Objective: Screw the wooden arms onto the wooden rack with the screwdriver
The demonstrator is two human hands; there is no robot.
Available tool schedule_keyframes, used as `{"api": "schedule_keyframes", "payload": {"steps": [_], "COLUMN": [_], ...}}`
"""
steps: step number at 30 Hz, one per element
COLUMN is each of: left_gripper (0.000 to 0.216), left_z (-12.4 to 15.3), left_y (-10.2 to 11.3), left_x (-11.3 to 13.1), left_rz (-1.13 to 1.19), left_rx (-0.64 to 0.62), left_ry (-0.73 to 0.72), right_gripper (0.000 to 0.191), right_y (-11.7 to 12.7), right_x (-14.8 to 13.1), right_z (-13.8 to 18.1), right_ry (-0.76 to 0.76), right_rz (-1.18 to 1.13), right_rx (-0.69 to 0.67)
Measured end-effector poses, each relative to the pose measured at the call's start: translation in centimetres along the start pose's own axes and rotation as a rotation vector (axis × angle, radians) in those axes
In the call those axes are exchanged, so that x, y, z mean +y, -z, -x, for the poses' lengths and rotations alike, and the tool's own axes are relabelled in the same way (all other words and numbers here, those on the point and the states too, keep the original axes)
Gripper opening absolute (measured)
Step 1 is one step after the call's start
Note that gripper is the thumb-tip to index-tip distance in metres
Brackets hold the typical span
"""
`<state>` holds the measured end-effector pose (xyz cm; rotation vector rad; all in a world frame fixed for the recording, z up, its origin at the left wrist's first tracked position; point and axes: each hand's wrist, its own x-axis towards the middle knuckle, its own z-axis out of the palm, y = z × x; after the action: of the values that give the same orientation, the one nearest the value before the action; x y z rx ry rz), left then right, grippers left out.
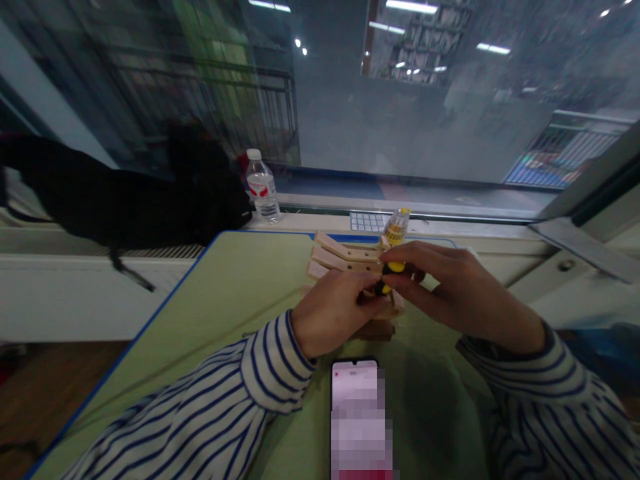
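A short black-and-yellow tool, which looks like a screwdriver [396,266], is pinched between my right hand's [463,290] thumb and fingers. My left hand [336,312] is closed at the tool's lower black-and-yellow end, its thumb and forefinger touching there. Just behind and under both hands stands a pale wooden assembly of angled slats [350,254] with drilled holes. A darker wooden part [377,330] shows below the left fingers. My fingers cover the tool's tip and much of the wood.
A phone [355,407] lies on the green table [215,293] in front of me. Beyond the wood is a clear bottle with yellow markings [397,227]. A water bottle [263,190] and a black bag [135,200] rest along the windowsill, with a gridded sheet [367,221].
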<state>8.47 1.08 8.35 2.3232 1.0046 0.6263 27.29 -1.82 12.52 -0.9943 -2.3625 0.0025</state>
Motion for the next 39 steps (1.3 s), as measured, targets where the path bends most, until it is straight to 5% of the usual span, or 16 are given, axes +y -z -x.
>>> {"api": "schedule_keyframes", "payload": {"steps": [15, 39], "left_gripper": [0.019, 0.026], "left_z": [0.01, 0.09], "left_y": [0.08, -0.13], "left_x": [-0.42, -0.47], "left_rz": [0.054, 0.065], "left_rx": [-0.006, -0.012], "left_ry": [0.001, -0.016], "right_gripper": [0.037, 0.025], "right_y": [0.46, 0.3], "right_x": [-0.45, -0.1], "right_z": [0.15, 0.1], "right_ry": [-0.008, 0.02], "right_rz": [-0.024, -0.009], "right_rx": [-0.006, -0.011]}}
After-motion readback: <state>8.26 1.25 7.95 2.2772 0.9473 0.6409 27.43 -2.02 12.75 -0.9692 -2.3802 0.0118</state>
